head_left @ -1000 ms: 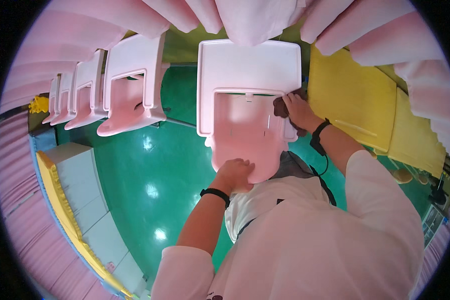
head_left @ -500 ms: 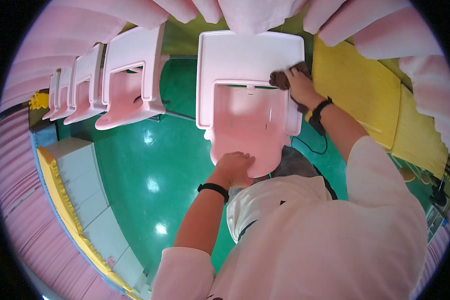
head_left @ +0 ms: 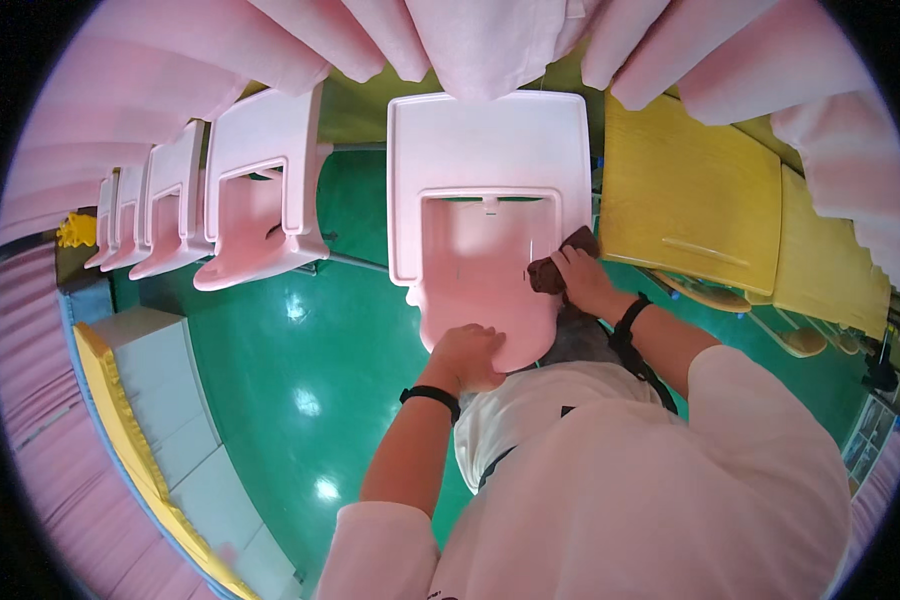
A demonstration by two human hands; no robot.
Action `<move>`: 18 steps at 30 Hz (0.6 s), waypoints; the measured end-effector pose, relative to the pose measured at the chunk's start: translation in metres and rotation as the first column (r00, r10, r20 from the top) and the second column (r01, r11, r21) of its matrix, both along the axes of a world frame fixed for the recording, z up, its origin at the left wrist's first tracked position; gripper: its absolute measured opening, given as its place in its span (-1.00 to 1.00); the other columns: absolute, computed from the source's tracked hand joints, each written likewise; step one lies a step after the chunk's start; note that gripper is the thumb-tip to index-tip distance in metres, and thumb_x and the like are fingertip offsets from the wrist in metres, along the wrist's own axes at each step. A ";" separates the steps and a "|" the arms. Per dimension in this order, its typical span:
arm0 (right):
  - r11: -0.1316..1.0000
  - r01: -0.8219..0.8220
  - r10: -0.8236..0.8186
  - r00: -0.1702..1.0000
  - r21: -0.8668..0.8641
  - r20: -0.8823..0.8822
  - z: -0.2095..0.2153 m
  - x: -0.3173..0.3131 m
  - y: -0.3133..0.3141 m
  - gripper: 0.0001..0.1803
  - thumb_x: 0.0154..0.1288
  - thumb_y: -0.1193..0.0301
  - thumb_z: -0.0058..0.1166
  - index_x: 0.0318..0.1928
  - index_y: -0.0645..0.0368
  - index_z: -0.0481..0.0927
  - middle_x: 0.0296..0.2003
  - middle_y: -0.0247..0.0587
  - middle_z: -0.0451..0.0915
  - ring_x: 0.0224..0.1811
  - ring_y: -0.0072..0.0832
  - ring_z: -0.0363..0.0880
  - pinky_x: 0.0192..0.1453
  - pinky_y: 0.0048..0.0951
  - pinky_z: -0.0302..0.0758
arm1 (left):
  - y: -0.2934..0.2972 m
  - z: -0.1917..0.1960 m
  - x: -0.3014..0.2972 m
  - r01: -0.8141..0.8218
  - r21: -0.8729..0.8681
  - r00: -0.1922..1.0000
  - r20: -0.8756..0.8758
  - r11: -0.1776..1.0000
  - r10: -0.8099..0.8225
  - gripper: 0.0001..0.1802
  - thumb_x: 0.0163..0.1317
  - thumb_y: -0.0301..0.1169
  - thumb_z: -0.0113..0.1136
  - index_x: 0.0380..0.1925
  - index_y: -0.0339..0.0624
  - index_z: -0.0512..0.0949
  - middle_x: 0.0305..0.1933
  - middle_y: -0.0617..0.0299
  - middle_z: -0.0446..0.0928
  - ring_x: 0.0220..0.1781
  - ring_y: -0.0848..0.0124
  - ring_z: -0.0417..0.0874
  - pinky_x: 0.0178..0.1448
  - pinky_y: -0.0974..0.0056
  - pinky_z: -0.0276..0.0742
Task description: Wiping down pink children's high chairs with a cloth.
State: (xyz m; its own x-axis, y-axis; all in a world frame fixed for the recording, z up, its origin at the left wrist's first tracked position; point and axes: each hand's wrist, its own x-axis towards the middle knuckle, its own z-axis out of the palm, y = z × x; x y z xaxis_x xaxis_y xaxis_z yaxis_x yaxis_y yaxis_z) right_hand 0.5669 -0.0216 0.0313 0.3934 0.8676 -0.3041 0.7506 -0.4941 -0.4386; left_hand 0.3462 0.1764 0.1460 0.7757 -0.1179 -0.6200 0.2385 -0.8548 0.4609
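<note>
Since the earlier frame, the right hand (head_left: pixel 590 282) has moved toward the wearer, taking the crumpled dark brown cloth (head_left: pixel 547 276) from the tray's right edge, beside the upper right corner of its opening, to the tray's near right corner; the left hand (head_left: pixel 470 355) remains at the seat's near edge. The cloth lies bunched under the fingers of the right hand, which grasps it, and overlaps the right edge of the smooth pink plastic seat (head_left: pixel 485 270). The left hand is placed over the left part of the seat's rounded near edge, fingers bent; whether it clamps the edge from below cannot be told. The rectangular, pale pink plastic tray (head_left: pixel 488 145) with a raised rim adjoins the seat's far end and surrounds its opening on three sides. A black band is worn on each wrist. To the left, a row of matching pale pink plastic chairs (head_left: pixel 260 130) stands on the glossy green floor (head_left: pixel 270 360). To the right, just beside the tray's right edge, is a yellow flat-topped table (head_left: pixel 690 190).
</note>
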 end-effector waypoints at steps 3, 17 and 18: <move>0.998 -0.023 0.015 0.990 0.053 0.143 0.000 0.026 0.026 -0.46 0.21 0.57 0.19 0.24 0.26 0.48 0.08 0.08 0.53 0.10 0.09 0.59 0.17 0.00 0.62 | 0.001 -0.003 -0.007 -0.006 -0.005 0.999 0.046 1.000 0.006 -0.26 -0.04 0.00 0.38 0.16 -0.11 0.65 0.22 0.00 0.69 0.27 0.04 0.68 0.37 0.03 0.60; 0.977 0.171 -0.176 0.984 0.130 0.031 -0.016 0.065 0.048 -0.54 0.28 0.53 0.09 0.19 0.36 0.44 0.04 0.20 0.56 0.12 0.15 0.56 0.27 0.05 0.54 | 0.001 0.004 0.006 0.034 0.007 0.999 -0.016 0.999 -0.034 -0.33 -0.03 -0.02 0.39 0.10 -0.09 0.66 0.18 0.05 0.71 0.22 0.05 0.70 0.33 0.04 0.62; 0.987 0.136 -0.136 0.991 0.088 -0.007 -0.010 0.049 0.036 -0.52 0.26 0.50 0.14 0.18 0.38 0.44 0.02 0.21 0.56 0.12 0.16 0.55 0.27 0.06 0.53 | 0.001 0.005 0.005 0.042 0.015 0.998 -0.039 0.999 -0.041 -0.33 -0.03 -0.03 0.38 0.10 -0.10 0.66 0.18 0.04 0.71 0.23 0.04 0.70 0.33 0.04 0.62</move>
State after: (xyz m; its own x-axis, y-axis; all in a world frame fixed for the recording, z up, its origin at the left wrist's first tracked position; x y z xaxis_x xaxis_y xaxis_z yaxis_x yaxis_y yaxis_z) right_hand 0.6157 0.0147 0.0213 0.5096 0.8293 -0.2292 0.6785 -0.5512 -0.4857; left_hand 0.3515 0.1778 0.1506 0.7457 -0.1394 -0.6515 0.2203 -0.8713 0.4386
